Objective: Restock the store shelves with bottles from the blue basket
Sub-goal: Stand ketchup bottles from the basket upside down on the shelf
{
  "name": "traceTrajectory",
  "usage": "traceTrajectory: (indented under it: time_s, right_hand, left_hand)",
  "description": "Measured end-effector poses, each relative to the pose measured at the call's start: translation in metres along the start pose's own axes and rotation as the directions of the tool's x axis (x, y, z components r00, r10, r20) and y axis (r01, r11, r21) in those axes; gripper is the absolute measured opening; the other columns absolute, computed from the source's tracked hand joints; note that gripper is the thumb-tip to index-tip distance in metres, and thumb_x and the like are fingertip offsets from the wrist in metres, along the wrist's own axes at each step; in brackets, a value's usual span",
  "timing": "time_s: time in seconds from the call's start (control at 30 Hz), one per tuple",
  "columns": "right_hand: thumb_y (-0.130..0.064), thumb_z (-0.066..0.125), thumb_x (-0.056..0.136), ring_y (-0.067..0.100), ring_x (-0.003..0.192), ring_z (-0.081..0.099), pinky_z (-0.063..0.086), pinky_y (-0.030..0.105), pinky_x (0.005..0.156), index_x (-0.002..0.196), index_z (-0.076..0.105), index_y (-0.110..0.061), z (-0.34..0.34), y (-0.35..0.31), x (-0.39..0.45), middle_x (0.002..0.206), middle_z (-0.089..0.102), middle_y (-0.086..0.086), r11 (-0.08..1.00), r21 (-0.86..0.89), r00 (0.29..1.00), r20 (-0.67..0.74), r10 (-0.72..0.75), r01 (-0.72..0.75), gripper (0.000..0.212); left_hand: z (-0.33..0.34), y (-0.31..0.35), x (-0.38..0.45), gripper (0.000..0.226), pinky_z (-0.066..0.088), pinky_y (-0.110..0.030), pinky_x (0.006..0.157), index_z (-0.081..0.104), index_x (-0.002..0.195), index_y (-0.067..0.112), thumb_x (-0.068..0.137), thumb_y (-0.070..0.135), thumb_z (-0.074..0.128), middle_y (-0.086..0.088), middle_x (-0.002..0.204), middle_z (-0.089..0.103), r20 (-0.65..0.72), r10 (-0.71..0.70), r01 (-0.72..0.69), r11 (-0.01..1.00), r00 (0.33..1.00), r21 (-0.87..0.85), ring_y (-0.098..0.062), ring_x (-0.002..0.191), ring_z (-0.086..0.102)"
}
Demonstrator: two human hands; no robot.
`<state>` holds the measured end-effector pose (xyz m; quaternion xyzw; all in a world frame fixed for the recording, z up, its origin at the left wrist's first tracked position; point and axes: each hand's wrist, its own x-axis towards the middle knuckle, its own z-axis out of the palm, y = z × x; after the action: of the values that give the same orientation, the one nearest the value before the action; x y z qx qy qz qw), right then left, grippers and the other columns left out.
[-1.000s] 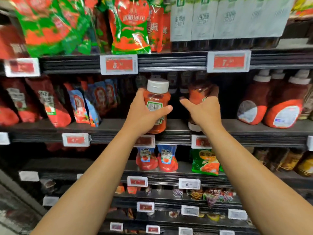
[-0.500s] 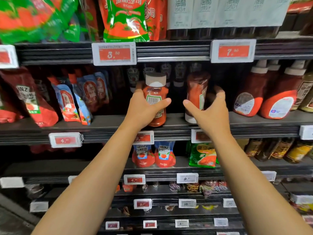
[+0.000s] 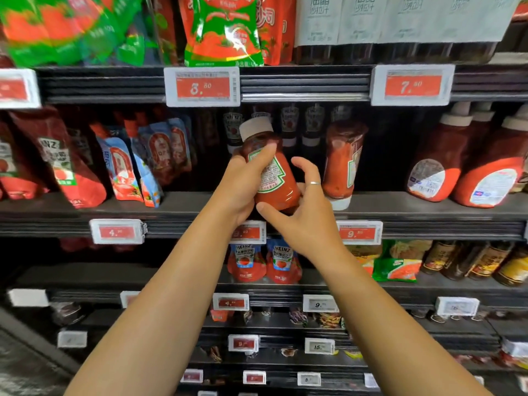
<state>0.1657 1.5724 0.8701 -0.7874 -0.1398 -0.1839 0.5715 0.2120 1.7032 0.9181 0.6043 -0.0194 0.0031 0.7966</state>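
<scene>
A red ketchup bottle (image 3: 275,184) with a white cap on top and a green-edged label leans to the left in front of the middle shelf (image 3: 414,205). My left hand (image 3: 241,184) grips its left side, thumb across the label. My right hand (image 3: 310,221) cups its lower end, thumb under the base and fingers curved round the right side. A second ketchup bottle (image 3: 343,161) stands cap-down on the shelf just to the right, free of both hands. The blue basket is out of view.
Red and blue sauce pouches (image 3: 128,167) fill the shelf's left part, big red squeeze bottles (image 3: 463,164) its right. Dark Heinz bottles (image 3: 288,124) stand at the back. Price tags (image 3: 203,87) line the shelf edges. Lower shelves hold pouches and dark bottles.
My right hand let go of the cap-down bottle on the shelf and moved left to the base of the bottle in my left hand. That bottle tilted left and came forward.
</scene>
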Motion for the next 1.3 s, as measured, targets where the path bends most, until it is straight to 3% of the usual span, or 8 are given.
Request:
traceTrajectory:
  time_s: [0.2,0.27,0.33,0.43,0.5,0.73,1.0,1.3]
  right_hand:
    - [-0.055,0.084,0.062,0.002,0.088,0.074,0.061,0.033,0.085,0.126,0.066,-0.032,-0.017,-0.013,0.019,0.096,0.077,-0.015,0.993,0.095,0.996,-0.043,0.072,-0.068,0.070]
    - [-0.056,0.086,0.059,0.006,0.085,0.076,0.062,0.035,0.083,0.120,0.072,-0.028,-0.023,-0.020,0.024,0.091,0.079,-0.012,0.981,0.138,0.989,-0.037,0.140,-0.134,0.069]
    - [-0.054,0.088,0.058,0.014,0.079,0.077,0.064,0.040,0.075,0.109,0.076,-0.028,-0.025,-0.029,0.029,0.085,0.079,-0.006,0.967,0.167,0.979,-0.020,0.201,-0.195,0.059]
    - [-0.055,0.085,0.062,0.016,0.071,0.077,0.064,0.041,0.062,0.088,0.081,-0.026,-0.026,-0.044,0.039,0.077,0.078,-0.002,0.972,0.130,0.980,0.006,0.198,-0.197,0.039]
    - [-0.059,0.083,0.065,0.016,0.069,0.076,0.063,0.039,0.059,0.081,0.081,-0.022,-0.026,-0.056,0.045,0.075,0.077,-0.001,0.975,0.089,0.979,0.039,0.200,-0.203,0.040]
    - [-0.079,0.065,0.073,0.015,0.054,0.070,0.057,0.029,0.052,0.074,0.071,-0.017,-0.032,-0.069,0.059,0.060,0.071,-0.001,0.990,-0.026,0.988,0.065,0.140,-0.139,0.062]
    - [-0.077,0.060,0.080,0.004,0.099,0.071,0.060,0.042,0.089,0.104,0.073,-0.031,-0.026,-0.049,0.064,0.101,0.077,-0.014,0.999,-0.026,0.990,0.133,0.047,-0.044,0.054]
    - [-0.080,0.061,0.069,0.016,0.087,0.073,0.062,0.047,0.081,0.094,0.073,-0.018,-0.014,-0.035,0.082,0.090,0.077,0.000,0.983,-0.075,0.986,-0.014,0.166,-0.166,0.068]
  left_hand:
    - [-0.034,0.006,-0.005,0.056,0.057,-0.039,0.096,0.049,0.137,0.010,0.090,0.037,0.063,-0.011,0.128,0.065,-0.055,0.042,-0.025,0.958,0.998,0.287,-0.022,0.111,0.068]
    - [-0.048,0.003,-0.015,0.068,0.046,-0.016,0.096,0.039,0.145,0.023,0.082,0.028,0.066,0.001,0.128,0.051,-0.105,0.292,-0.161,0.755,0.951,0.635,-0.006,0.110,0.052]
    - [-0.054,-0.001,-0.025,0.083,0.028,0.001,0.095,0.036,0.149,0.031,0.074,0.017,0.067,0.003,0.127,0.044,0.150,0.489,-0.386,0.428,0.859,0.817,0.000,0.112,0.040]
    - [-0.043,-0.005,-0.027,0.092,0.034,-0.025,0.113,0.038,0.151,0.029,0.069,0.029,0.080,0.004,0.139,0.048,0.457,0.482,-0.599,0.192,0.747,0.777,-0.009,0.133,0.041]
    - [-0.033,-0.005,-0.026,0.079,0.044,-0.038,0.107,0.048,0.146,0.024,0.075,0.030,0.082,0.004,0.136,0.056,0.443,0.537,-0.627,0.224,0.718,0.746,-0.012,0.128,0.051]
    - [-0.031,0.003,-0.020,0.057,0.050,-0.014,0.090,0.058,0.132,0.030,0.081,0.028,0.084,0.018,0.112,0.068,0.272,0.531,-0.578,0.581,0.803,0.573,0.003,0.106,0.065]
    - [-0.035,0.013,-0.005,0.039,0.056,-0.039,0.096,0.068,0.117,0.011,0.081,0.021,0.077,-0.009,0.112,0.075,0.332,0.268,-0.390,0.835,0.904,0.388,-0.022,0.107,0.072]
    - [-0.036,-0.001,0.020,0.049,0.056,-0.029,0.094,0.052,0.136,0.016,0.092,0.014,0.073,-0.003,0.122,0.071,0.310,0.172,-0.273,0.907,0.935,0.320,-0.016,0.113,0.069]
